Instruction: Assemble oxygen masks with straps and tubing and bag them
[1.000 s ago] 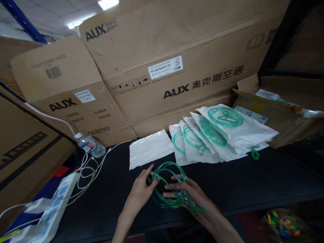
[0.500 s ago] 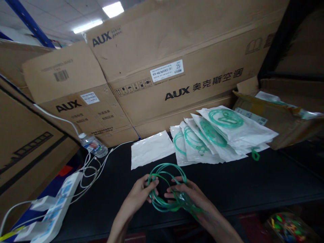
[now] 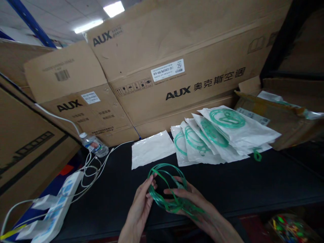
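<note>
At the near edge of the black table (image 3: 253, 189), you have a coil of green tubing (image 3: 165, 184) held between both hands, lifted slightly off the surface. Your left hand (image 3: 141, 209) pinches the coil's left rim with its fingertips; your right hand (image 3: 194, 206) cradles the lower right part, fingers spread under the bunched loops and what looks like a clear fitting, though that part is too blurred to be sure. The coil stands tilted, its open ring facing you and its far arc leaning away toward the back of the table. Neither hand is nearer than the other: it sits right between them.

Directly beyond the coil, toward the back edge, lies an empty white pouch (image 3: 152, 153), flat, its long side running left to right; the left hand is on its side. Just right of it, a fanned row of filled pouches (image 3: 217, 136) overlaps toward the right back corner, each showing a green coil inside, and an open carton (image 3: 278, 118) sits past them. A small green loop (image 3: 257, 155) lies loose by the row's near edge.

Bare table shows between the coil and the empty pouch, and to your right along the near edge. Leftward, white cables (image 3: 88, 168), a power strip (image 3: 55, 212) and a water bottle (image 3: 93, 145) crowd the left end. Large cardboard boxes (image 3: 164, 50) wall off the back
</note>
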### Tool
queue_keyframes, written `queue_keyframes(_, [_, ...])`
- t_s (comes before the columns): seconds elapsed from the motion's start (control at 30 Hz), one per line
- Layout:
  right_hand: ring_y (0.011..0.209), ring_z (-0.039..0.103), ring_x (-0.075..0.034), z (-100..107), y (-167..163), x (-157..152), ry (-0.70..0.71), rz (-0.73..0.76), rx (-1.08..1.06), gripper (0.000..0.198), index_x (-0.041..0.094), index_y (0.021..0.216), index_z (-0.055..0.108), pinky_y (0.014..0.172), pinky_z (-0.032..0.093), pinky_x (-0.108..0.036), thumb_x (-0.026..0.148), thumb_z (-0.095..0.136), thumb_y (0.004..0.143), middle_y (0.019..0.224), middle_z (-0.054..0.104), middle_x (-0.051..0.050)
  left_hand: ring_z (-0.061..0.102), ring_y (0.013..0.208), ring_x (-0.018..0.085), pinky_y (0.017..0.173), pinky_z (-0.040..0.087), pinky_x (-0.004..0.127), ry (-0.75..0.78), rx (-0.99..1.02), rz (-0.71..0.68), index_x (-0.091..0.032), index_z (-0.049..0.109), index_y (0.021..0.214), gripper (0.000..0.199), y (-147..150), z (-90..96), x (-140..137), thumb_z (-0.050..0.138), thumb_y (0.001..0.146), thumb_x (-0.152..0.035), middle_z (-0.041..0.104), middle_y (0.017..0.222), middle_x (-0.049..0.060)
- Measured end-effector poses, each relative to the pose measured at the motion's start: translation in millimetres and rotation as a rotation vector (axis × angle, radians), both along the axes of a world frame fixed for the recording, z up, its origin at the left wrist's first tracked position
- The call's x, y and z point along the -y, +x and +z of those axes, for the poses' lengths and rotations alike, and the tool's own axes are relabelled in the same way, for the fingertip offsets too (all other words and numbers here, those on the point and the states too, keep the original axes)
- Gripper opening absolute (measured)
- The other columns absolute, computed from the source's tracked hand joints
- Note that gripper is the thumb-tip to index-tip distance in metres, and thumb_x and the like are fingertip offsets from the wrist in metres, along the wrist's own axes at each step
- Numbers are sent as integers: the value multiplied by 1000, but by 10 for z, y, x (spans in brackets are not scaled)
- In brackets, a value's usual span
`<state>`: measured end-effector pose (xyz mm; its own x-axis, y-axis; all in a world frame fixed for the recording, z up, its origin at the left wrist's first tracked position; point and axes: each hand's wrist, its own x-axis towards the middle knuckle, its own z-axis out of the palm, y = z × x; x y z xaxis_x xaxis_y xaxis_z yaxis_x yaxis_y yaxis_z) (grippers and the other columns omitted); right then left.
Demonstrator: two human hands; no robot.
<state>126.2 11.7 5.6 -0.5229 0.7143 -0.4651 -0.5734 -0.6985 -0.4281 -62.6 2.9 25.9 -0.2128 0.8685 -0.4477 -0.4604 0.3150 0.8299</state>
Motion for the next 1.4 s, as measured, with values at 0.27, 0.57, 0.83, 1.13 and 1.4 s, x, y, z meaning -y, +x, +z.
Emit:
queue_keyframes(0.27, [100,78,-39,-64,-39,-18,7,-39,-7,45,18,93,67,97,52,-57,29,96,60,106,83,-14,31,44,4,39,20,16,50,-410,-49,-15,67,83,54,142,-103,-9,75,75,-68,38,57,-10])
queue_keyframes(0.57, [91,80,-40,-59,-15,-8,-3,-69,60,63,20,105,63,92,53,-56,35,97,54,97,84,-16,71,85,25,73,53,33,36,-764,-209,-9,34,158,97,93,-161,-73,61,86,-68,77,101,10])
queue_keyframes(0.83, [106,76,-39,23,-18,67,20,-192,-55,51,18,102,67,97,52,-51,32,96,62,105,83,-18,72,89,23,74,57,28,-8,-215,-74,-15,72,126,80,137,-92,164,81,68,-70,79,102,13])
queue_keyframes(1.13, [105,76,-39,-208,-138,84,-53,-116,34,67,17,111,70,94,54,-55,32,99,53,115,79,-18,60,69,18,61,52,27,107,-628,-303,-13,68,133,70,136,-301,323,63,88,-66,72,83,4])
queue_keyframes(1.4, [81,79,-28,-264,-129,76,-54,6,35,67,23,125,65,87,57,-52,30,90,63,102,82,-7,66,82,21,77,47,29,232,-1117,-521,-24,77,108,33,212,3,312,46,103,-35,62,90,6])
